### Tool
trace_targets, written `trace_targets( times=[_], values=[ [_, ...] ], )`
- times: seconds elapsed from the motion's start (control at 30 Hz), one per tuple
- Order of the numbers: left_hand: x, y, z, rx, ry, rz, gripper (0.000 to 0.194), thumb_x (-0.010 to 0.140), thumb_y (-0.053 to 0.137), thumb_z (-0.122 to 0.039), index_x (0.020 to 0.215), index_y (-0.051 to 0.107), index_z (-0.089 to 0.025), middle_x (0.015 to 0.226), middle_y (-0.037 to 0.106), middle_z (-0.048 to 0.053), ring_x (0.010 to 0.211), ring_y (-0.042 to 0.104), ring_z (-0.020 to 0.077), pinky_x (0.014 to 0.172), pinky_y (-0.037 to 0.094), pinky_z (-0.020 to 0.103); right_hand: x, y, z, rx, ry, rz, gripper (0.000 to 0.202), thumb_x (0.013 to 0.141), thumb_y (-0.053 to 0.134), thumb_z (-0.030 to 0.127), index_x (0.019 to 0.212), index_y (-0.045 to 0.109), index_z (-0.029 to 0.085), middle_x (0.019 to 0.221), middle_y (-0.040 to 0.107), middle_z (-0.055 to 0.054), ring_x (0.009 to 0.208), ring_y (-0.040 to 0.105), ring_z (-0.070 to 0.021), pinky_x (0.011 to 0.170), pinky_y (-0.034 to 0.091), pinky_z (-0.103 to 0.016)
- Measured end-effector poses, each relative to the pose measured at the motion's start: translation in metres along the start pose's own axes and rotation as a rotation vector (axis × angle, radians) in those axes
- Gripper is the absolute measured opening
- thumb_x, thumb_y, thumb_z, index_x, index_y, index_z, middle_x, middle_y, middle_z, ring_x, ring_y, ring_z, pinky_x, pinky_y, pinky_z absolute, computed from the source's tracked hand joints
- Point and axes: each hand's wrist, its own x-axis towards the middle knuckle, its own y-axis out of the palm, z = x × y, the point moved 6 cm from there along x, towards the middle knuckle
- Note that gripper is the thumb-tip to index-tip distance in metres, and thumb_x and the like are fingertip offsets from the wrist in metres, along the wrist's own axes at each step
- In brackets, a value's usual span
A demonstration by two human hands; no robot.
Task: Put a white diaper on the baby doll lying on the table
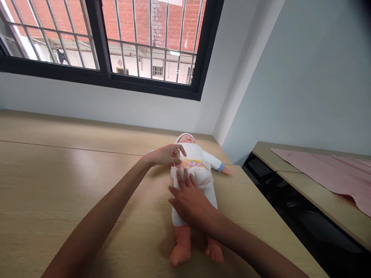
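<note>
**Light, flat pressure suits the soft diaper**

Pale wooden table across the lower frame; barred window, upper left. At centre, the doll lies face-up, diaper across its hips. Right hand spreads wide over it; left hand curls narrowly nearby, grip unclear.

Open: table left of left forearm; blocked: wall beyond doll; right forearm (slanting) over its leg
</note>
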Motion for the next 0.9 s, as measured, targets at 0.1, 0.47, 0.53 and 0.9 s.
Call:
trace_targets(
  times=[0.1, 0.47, 0.53, 0.9],
  values=[
    [0.005, 0.009, -0.001, 0.140, 0.039, -0.035, 0.032, 0.072, 0.056, -0.018, 0.104, 0.055, -0.019, 0.070, 0.050, -0.003, 0.065, 0.051, 0.0127, 0.058, 0.041, 0.025, -0.006, 0.002, 0.008, 0.025, -0.042, 0.050, 0.035, 0.091, 0.058, 0.034, 0.118, 0.062, 0.011, 0.152, 0.026, -0.022, 0.141, 0.011, -0.0463, 0.109, 0.024, -0.068],
    [0.012, 0.036, 0.003, 0.352, 0.102, -0.151, 0.047, 0.079, 0.042, -0.017, 0.124, 0.050, -0.028, 0.078, 0.054, -0.001, 0.067, 0.050, 0.0140, 0.057, 0.036, 0.024, -0.007, 0.003, 0.007, 0.021, -0.054, 0.120, 0.044, 0.087, 0.060, 0.049, 0.122, 0.062, 0.022, 0.147, 0.037, -0.013, 0.139, 0.012, -0.0518, 0.108, 0.023, -0.073],
    [0.013, 0.037, 0.005, 0.340, 0.105, -0.129, 0.047, 0.082, 0.041, -0.018, 0.127, 0.048, -0.029, 0.080, 0.055, -0.001, 0.068, 0.051, 0.0138, 0.058, 0.037, 0.025, -0.007, 0.005, 0.007, 0.020, -0.056, 0.117, 0.045, 0.088, 0.058, 0.050, 0.122, 0.062, 0.022, 0.147, 0.037, -0.013, 0.139, 0.013, -0.0512, 0.108, 0.023, -0.073],
    [-0.004, -0.022, -0.015, -0.145, 0.174, -0.246, 0.045, 0.088, 0.054, -0.046, 0.124, 0.049, -0.021, 0.102, 0.062, 0.006, 0.086, 0.061, 0.0160, 0.077, 0.050, 0.030, -0.005, -0.059, -0.013, 0.471, -0.121, 0.163, 0.029, 0.094, 0.050, 0.045, 0.114, 0.065, 0.029, 0.111, 0.068, 0.000, 0.105, 0.062, -0.0215, 0.095, 0.049, -0.035]
  ],
)
